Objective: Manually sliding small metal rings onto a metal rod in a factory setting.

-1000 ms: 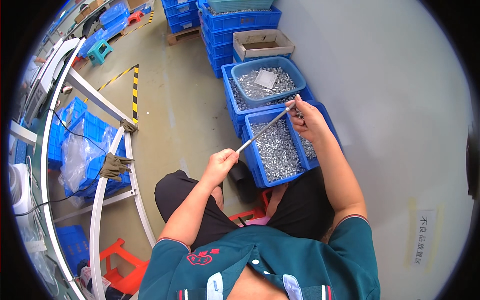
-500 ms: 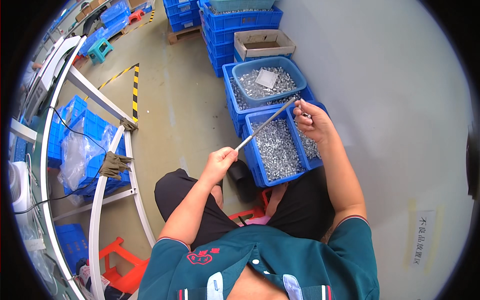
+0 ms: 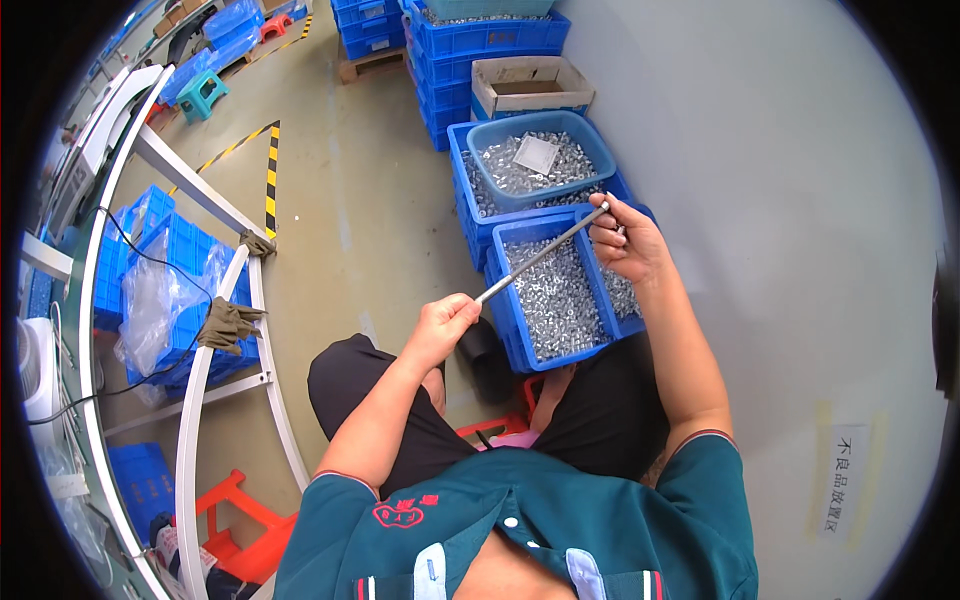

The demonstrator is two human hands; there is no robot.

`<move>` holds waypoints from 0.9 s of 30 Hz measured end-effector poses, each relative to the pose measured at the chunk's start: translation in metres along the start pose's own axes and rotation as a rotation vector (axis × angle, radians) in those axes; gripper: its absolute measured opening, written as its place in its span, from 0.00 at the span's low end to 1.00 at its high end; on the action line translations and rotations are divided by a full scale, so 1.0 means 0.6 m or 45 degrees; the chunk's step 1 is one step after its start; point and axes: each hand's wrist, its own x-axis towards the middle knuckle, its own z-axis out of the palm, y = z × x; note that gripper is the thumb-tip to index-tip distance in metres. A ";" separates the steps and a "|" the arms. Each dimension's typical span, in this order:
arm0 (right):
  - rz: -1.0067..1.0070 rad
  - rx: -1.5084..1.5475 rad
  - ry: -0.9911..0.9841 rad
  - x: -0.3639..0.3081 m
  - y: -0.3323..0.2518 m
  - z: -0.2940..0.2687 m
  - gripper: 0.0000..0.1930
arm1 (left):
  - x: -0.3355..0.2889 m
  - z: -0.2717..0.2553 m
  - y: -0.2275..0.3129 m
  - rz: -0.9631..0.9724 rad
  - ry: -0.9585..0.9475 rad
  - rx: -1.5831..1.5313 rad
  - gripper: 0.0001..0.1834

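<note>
My left hand (image 3: 442, 328) is closed round the near end of a thin grey metal rod (image 3: 548, 251), which slants up to the right. A lighter, thicker section shows just beyond the fingers. At the rod's far tip, my right hand (image 3: 630, 245) pinches a small silvery metal piece (image 3: 604, 206) with thumb and fingertips. More small metal pieces (image 3: 621, 232) show in its curled fingers. Below the rod stands a divided blue crate (image 3: 518, 345) with many small silvery metal parts (image 3: 560, 310) in both compartments; my right hand hangs over the right one.
Behind the crate, a light-blue basin (image 3: 600, 160) of metal parts sits on another blue crate (image 3: 470, 235). An open carton (image 3: 535, 72) and stacked blue crates (image 3: 440, 100) stand farther back. A grey wall (image 3: 780, 250) runs along the right, a white-framed bench (image 3: 215, 420) along the left.
The rod's far end has shifted slightly right and now meets the right fingertips, where a metal piece sits at its tip. The left hand has moved slightly right with the rod.
</note>
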 end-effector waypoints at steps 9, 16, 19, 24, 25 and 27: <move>-0.003 -0.257 0.082 0.002 -0.008 0.014 0.12 | 0.002 0.005 0.006 0.034 0.022 -0.025 0.14; 0.290 -0.810 0.132 -0.007 0.029 0.051 0.19 | 0.009 0.001 0.018 -0.083 -0.008 -0.107 0.15; 0.363 -0.585 0.206 0.002 0.027 0.020 0.14 | 0.008 0.002 0.019 -0.078 0.006 -0.116 0.15; 0.392 -0.465 0.270 0.017 0.031 -0.027 0.07 | 0.010 0.002 0.019 -0.074 -0.002 -0.091 0.15; 0.395 -0.452 0.233 0.017 0.031 -0.018 0.06 | 0.008 0.000 0.022 -0.082 0.018 -0.062 0.15; 0.316 -0.383 0.175 0.013 0.026 0.002 0.06 | 0.005 -0.004 0.024 -0.087 0.040 -0.032 0.15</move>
